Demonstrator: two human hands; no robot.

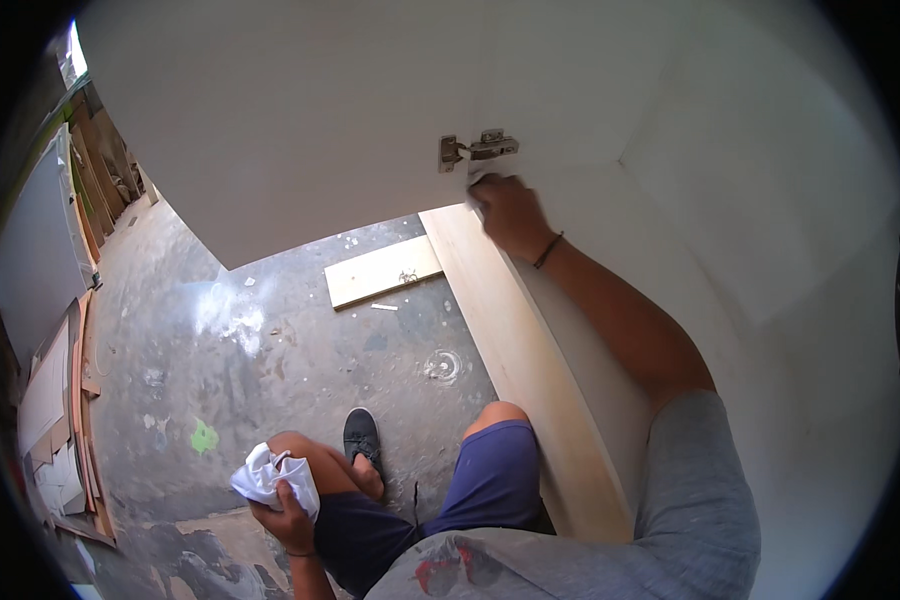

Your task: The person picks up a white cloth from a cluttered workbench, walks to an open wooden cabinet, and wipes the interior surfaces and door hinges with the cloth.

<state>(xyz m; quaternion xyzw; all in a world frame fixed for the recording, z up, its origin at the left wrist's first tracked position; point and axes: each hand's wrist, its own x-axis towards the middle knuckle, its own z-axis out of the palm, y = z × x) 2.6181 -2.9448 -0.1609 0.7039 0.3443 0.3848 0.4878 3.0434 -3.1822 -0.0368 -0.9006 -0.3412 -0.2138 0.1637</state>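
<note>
The right hand (508,210) presses closed fingers just under the metal hinge (478,148) on the white door (300,130), so it is best to rub gently there, while the left hand (288,520) squeezes a white cloth (270,478) by the knee.

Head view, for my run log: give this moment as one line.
right hand: against white door below hinge | left hand: gripping white cloth | floor: loose board

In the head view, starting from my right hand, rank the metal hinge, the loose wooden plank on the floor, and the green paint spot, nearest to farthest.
From the right hand:
1. Silver metal cabinet hinge, just above the hand on the white door.
2. Pale loose wooden plank, on the floor to its left.
3. Green paint spot, far lower left on the grey floor.
</note>
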